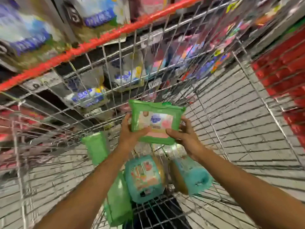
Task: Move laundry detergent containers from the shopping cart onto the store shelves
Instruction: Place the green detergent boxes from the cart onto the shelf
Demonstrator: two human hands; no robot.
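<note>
Fingers (127,120) of my left hand (132,131) curl round the left edge of the green detergent pouch (156,123), thumb across its front. My right hand (184,134) clamps the right edge the same way. The pouch hangs inside the shopping cart (99,42), near its far wall, above a teal pouch (145,177) on the cart floor. I'd grip low so the soft pack doesn't sag, clear the red rim, then face the label out on the shelves (39,85).
</note>
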